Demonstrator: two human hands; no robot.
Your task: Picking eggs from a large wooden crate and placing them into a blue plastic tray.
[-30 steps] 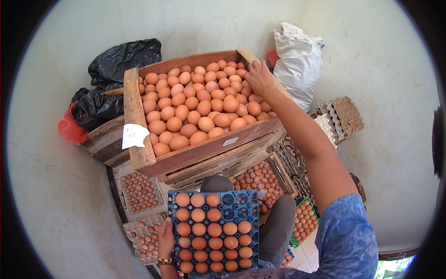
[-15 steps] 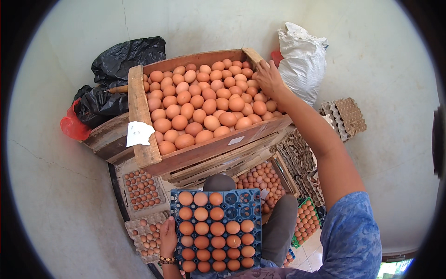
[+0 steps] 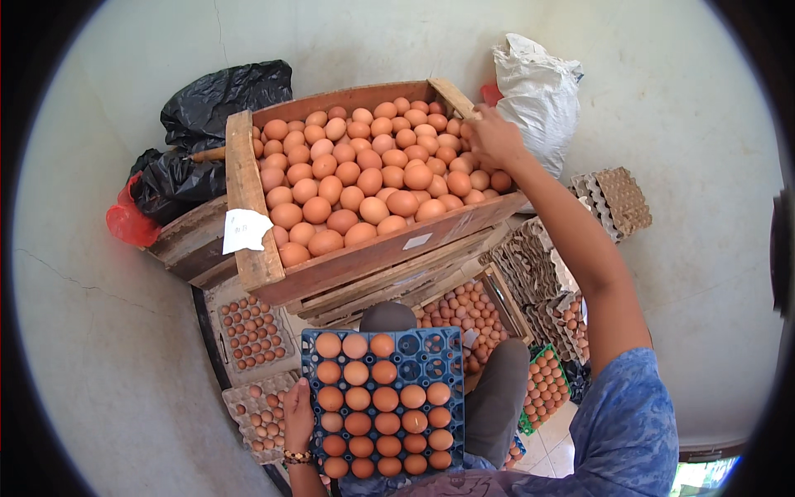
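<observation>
A blue plastic egg tray (image 3: 457, 356) rests on my lap, with brown eggs (image 3: 385, 399) in most of its cups; several cups at its far right corner are empty. My left hand (image 3: 299, 421) is closed on the tray's left edge. Ahead, a wooden crate (image 3: 257, 240) is filled with loose brown eggs (image 3: 349, 172). At the crate's right end is my right hand (image 3: 498, 139), its fingers curled down beside the eggs there. Whatever lies under those fingers is hidden.
Black plastic bags (image 3: 224, 98) lie left of the crate, a white sack (image 3: 538, 103) behind its right end. Below stand another egg-filled crate (image 3: 505, 300), cardboard egg trays (image 3: 526, 265) in stacks, a green egg tray (image 3: 566, 374) and small trays of eggs (image 3: 252, 331) at left.
My right hand has shifted slightly right and nearer along the crate's right end, and its fingers have curled more. My left hand still holds the tray, whose filled cups look the same.
</observation>
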